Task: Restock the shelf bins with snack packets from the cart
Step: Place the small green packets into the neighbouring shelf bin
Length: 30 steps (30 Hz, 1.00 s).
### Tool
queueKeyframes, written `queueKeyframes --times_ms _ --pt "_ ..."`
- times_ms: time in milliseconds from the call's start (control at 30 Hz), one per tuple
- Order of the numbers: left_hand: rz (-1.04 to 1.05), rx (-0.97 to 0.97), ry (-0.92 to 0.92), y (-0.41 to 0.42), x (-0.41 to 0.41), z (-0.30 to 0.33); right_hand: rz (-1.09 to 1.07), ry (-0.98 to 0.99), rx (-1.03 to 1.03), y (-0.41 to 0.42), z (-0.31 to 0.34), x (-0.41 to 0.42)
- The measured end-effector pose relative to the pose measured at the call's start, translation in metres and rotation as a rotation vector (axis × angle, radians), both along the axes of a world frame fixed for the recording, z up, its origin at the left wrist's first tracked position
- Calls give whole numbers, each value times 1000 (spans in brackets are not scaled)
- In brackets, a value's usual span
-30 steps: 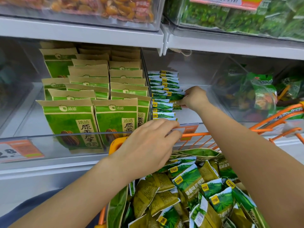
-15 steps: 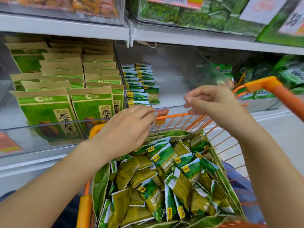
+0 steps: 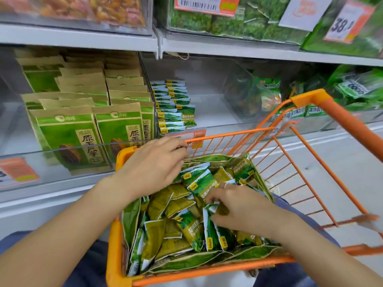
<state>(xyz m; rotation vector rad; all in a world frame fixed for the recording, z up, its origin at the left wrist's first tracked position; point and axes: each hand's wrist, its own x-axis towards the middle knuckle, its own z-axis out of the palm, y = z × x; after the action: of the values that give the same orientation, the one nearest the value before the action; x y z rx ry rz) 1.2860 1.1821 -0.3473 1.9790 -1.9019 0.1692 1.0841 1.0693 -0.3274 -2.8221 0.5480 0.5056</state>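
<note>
1. Down in the orange cart, our right hand pinches one snack packet from the pile — grip curled.
2. Our left hand rests relaxed above, holding nothing.
3. Stacked packets fill the shelf bin behind.

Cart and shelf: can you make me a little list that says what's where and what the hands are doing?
cart: orange, pulled up against the shelf
in cart: loose green snack packets
left hand: at the cart's far rim, fingers curled
right hand: down in the pile, fingers on a packet
clear bin: short row of small packets at its left side
next bin: big paper bags, upright
</note>
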Motion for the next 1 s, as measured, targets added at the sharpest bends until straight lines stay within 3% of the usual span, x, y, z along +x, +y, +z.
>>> queueKeyframes --times_ms 133,233,333,500,600,700,833,1000 --pt "38 -50 204 4 -8 4 -219 -173 196 -15 7 9" --pt "132 -39 657 3 -19 15 -437 -487 634 -23 18 12" --pt "105 70 1054 3 -26 27 -511 -590 864 -18 26 16" --pt "76 281 1267 2 -20 33 -649 -655 1108 -6 25 28" --pt "136 206 1469 2 -15 32 -872 -745 1354 -5 24 34" --pt "133 56 1656 1 -15 28 -827 -702 1392 -3 26 34" --pt "127 25 1585 -2 -25 27 -628 -806 1038 -2 29 36" --pt "180 -149 1263 -9 -27 24 -510 -723 890 -14 35 46"
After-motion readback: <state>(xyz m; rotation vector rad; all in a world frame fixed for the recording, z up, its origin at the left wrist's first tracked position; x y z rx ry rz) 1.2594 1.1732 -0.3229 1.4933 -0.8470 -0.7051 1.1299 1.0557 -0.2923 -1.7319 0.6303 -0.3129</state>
